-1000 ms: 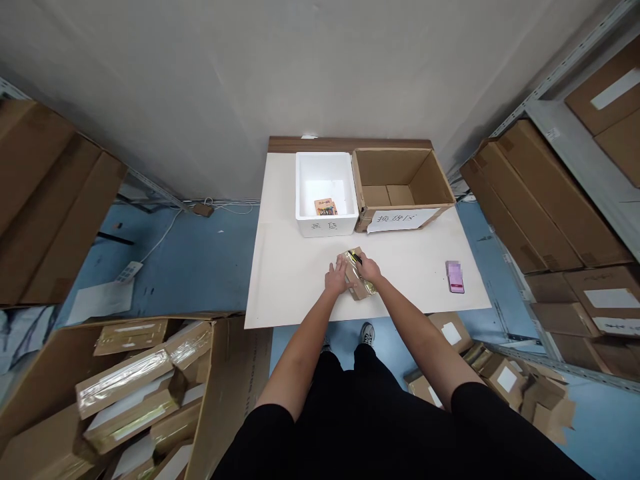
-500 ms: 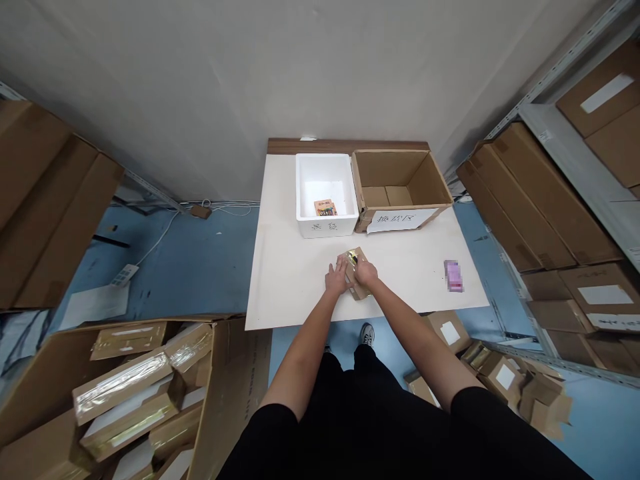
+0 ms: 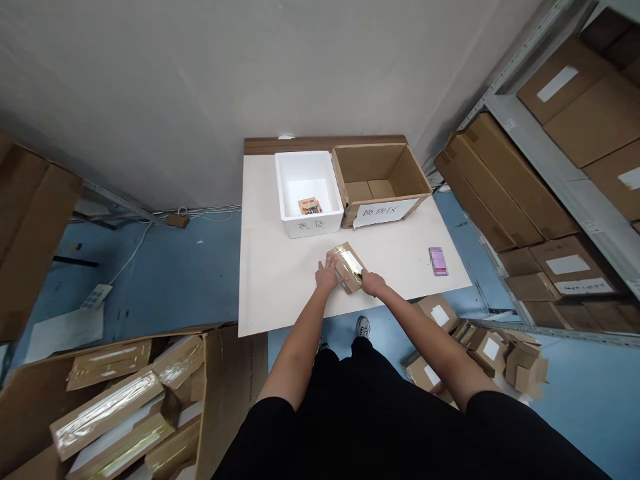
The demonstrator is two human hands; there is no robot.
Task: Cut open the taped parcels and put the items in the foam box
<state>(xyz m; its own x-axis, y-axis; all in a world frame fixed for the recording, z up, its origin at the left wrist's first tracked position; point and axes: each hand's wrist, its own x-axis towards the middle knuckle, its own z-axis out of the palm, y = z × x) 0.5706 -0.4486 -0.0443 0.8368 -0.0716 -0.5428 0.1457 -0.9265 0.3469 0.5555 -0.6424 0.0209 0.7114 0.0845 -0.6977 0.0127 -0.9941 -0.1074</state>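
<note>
A small brown cardboard box (image 3: 349, 257) with shiny clear tape and a white label lies at a slant on the white table (image 3: 280, 280). Spread against its left edge, my left hand (image 3: 327, 273) rests on the box with fingers apart. My right hand (image 3: 373, 283) is closed at the box's right edge, around what looks like a utility knife (image 3: 359, 273); only a small dark and yellow end shows, over the tape. Behind the box stand a white foam box (image 3: 311, 225) holding a small colourful packet (image 3: 310, 206), and an open cardboard carton (image 3: 383, 200) with a handwritten paper label.
A pink-purple item (image 3: 439, 261), blurred out, lies at the table's right. At lower left, a large carton (image 3: 213, 393) holds several taped parcels (image 3: 107, 410). Shelves with boxes (image 3: 505, 187) line the right side, and opened cartons (image 3: 493, 350) lie on the floor below them.
My right hand has moved from the middle of the box to its right edge, uncovering the white label. My left hand stays on the left edge. The whole view has shifted slightly.
</note>
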